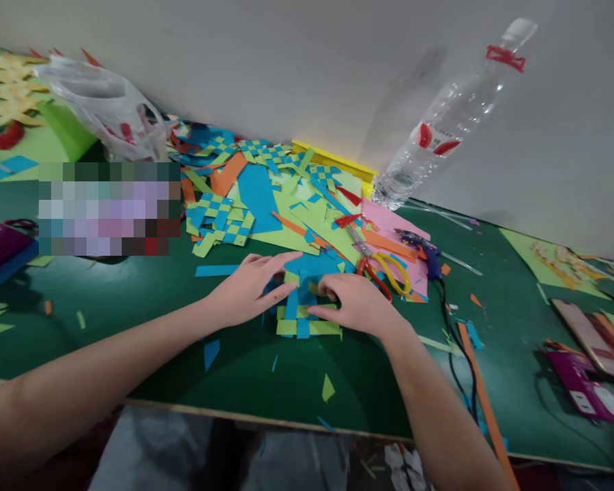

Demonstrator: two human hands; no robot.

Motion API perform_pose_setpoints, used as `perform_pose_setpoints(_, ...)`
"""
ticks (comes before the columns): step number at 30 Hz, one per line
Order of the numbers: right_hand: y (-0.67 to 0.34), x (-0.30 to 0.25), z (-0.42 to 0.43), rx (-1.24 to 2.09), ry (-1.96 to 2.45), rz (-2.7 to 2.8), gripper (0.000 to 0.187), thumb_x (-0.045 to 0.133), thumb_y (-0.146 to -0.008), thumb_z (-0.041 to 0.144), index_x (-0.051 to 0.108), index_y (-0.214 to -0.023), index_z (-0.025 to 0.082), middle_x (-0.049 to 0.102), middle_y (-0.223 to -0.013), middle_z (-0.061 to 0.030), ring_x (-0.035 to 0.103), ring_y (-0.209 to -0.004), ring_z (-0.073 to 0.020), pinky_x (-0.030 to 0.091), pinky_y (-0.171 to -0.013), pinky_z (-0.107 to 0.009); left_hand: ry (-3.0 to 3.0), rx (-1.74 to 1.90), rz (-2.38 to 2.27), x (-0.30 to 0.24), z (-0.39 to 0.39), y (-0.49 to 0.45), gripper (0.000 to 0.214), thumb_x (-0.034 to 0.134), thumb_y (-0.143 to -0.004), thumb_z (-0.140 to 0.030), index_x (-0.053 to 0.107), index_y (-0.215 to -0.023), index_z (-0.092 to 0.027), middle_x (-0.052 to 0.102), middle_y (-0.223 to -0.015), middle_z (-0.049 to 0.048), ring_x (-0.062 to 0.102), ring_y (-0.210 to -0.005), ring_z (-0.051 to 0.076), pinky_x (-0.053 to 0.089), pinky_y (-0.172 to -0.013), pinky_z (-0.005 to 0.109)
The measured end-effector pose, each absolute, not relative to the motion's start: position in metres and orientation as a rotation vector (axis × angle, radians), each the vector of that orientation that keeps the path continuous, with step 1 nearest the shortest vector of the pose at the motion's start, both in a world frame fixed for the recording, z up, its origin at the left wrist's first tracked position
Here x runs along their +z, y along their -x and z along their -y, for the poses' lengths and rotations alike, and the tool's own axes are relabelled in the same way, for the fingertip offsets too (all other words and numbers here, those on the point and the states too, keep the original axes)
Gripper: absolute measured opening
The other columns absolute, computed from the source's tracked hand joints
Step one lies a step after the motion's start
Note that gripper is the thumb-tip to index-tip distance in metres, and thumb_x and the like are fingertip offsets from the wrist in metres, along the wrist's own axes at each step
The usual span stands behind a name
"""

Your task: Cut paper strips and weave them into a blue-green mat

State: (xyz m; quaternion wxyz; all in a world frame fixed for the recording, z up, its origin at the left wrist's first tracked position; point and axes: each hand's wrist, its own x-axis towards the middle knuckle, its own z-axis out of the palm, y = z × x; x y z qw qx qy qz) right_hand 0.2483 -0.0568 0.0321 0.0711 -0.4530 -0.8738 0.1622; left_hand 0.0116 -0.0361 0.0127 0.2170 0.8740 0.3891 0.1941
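Observation:
A small woven mat of blue and green paper strips [303,315] lies on the green table [133,300] in front of me. My left hand [250,286] rests on its left side, fingers stretched out flat over the strips. My right hand [355,300] sits on its right side with fingers curled, fingertips pinching or pressing strips near the mat's middle. Part of the mat is hidden under both hands.
Behind the mat is a pile of cut blue, green and orange paper and woven pieces [266,191]. Scissors with yellow and red handles [383,269], a glue gun [424,249] with its cord, a plastic bottle [450,123], a plastic bag [107,109] and phones [588,392] lie around.

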Motion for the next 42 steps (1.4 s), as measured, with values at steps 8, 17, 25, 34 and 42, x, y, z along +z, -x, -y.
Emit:
perform_pose_setpoints(8, -0.252, 0.043, 0.059, 0.465, 1.238, 2.502, 0.041, 0.067, -0.077, 0.055, 0.053, -0.092, 0.020, 0.061, -0.092, -0.0047, 0.055, -0.087, -0.0193, 0.040, -0.078, -0.031, -2.544, 0.585, -1.162, 0.009, 0.034, -0.010, 0.054, 0.056, -0.087, -0.051, 0.046, -0.130, -0.021, 0.066, -0.107, 0.0052, 0.059, -0.100, 0.023, 0.038, -0.090, 0.037)
perform_pose_setpoints(17, -0.258, 0.040, 0.055, 0.595, 1.295, 2.603, 0.064, 0.073, -0.064, 0.063, 0.054, -0.108, 0.020, 0.060, -0.104, -0.0081, 0.056, -0.096, -0.0249, 0.044, -0.082, -0.037, -2.758, 0.475, -1.025, 0.016, 0.045, 0.000, 0.069, 0.057, -0.077, -0.068, 0.048, -0.127, -0.021, 0.060, -0.122, 0.0101, 0.053, -0.114, 0.028, 0.037, -0.092, 0.040)
perform_pose_setpoints(25, -0.253, 0.039, 0.060, 0.562, 1.265, 2.637, 0.078, 0.074, -0.057, 0.069, 0.051, -0.112, 0.017, 0.057, -0.108, -0.0108, 0.052, -0.102, -0.0287, 0.045, -0.085, -0.042, -2.819, 0.353, -0.959, 0.013, 0.057, -0.008, 0.093, 0.070, -0.066, -0.065, 0.034, -0.140, -0.021, 0.043, -0.144, 0.0122, 0.042, -0.129, 0.032, 0.030, -0.105, 0.047)
perform_pose_setpoints(34, -0.253, 0.037, 0.059, 0.544, 1.281, 2.653, 0.074, 0.079, -0.058, 0.060, 0.049, -0.111, 0.018, 0.057, -0.109, -0.0099, 0.053, -0.102, -0.0282, 0.044, -0.086, -0.040, -2.816, 0.371, -0.947, 0.011, 0.052, -0.008, 0.076, 0.067, -0.074, -0.056, 0.039, -0.135, -0.021, 0.049, -0.139, 0.0105, 0.044, -0.127, 0.029, 0.029, -0.105, 0.046)
perform_pose_setpoints(42, -0.255, 0.041, 0.058, 0.569, 1.276, 2.639, 0.061, 0.076, -0.063, 0.060, 0.053, -0.103, 0.019, 0.060, -0.103, -0.0073, 0.053, -0.098, -0.0251, 0.041, -0.082, -0.035, -2.815, 0.381, -0.927, 0.010, 0.052, -0.007, 0.062, 0.062, -0.081, -0.051, 0.043, -0.132, -0.021, 0.052, -0.135, 0.0089, 0.048, -0.124, 0.027, 0.029, -0.104, 0.045)
